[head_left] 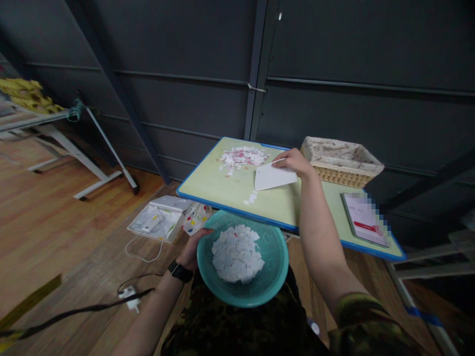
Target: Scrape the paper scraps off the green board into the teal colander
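Observation:
My left hand (192,249) grips the rim of a green plastic colander (276,269) at the table's front edge. Many small white paper pieces (237,254) lie in it. Over the pale yellow-green table (211,183), my right hand (295,162) pinches a flat white card (272,179) by its upper edge. The card is tilted, its lower edge close to the tabletop. Just in front of it lie a few loose white scraps (250,198). Farther back on the left is a heap of white and pinkish paper pieces (243,157).
A cloth-lined wicker basket (341,174) stands at the table's back right, with a tablet or phone (365,220) nearer me. Below left, an opened white box (158,220) sits by a cord and a power strip (129,296). Dark metal panels (200,106) rise behind the table.

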{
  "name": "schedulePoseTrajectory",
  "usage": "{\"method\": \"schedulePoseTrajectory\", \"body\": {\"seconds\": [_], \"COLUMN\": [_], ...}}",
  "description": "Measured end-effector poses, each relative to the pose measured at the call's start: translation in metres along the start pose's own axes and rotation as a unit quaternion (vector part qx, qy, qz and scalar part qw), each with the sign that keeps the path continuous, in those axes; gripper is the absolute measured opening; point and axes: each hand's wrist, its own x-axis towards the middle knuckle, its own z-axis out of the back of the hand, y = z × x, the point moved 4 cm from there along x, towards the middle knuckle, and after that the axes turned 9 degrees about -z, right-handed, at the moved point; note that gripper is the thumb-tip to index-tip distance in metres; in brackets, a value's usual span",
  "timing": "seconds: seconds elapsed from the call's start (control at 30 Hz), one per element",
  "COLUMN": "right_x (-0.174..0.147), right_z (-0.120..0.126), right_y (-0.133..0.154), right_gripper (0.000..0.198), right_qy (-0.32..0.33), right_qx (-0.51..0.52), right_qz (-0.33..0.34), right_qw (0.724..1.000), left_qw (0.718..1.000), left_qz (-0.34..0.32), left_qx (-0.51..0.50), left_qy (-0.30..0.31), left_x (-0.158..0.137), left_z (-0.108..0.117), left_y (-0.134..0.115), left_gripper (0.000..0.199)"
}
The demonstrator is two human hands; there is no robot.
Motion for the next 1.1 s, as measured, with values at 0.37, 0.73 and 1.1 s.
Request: {"method": "schedulePoseTrajectory", "body": {"seconds": [0.37,0.73,1.1], "right_x": [-0.013,-0.117,-0.180], "right_z": [-0.014,-0.008,-0.040], "right_y": [0.014,-0.015,-0.018], "right_gripper": [0.029,0.034,0.029], "right_qy": [0.017,-0.177,-0.149], "right_qx": [-0.016,-0.137,-0.182], "right_qz": [0.064,0.134,0.261], "right_qw": [0.998,0.965,0.936], "left_qw": [0.999,0.999,1.000], "left_qz": [-0.025,-0.008,-0.016], "left_qx": [-0.008,-0.020,-0.006], "left_qy": [0.027,0.032,0.025], "left_x": [0.000,-0.003,-0.007], "left_z": [-0.002,-0.007,-0.009], "left_y": [0.000,-0.001,-0.005], "left_gripper": [0.018,0.009,0.012]}}
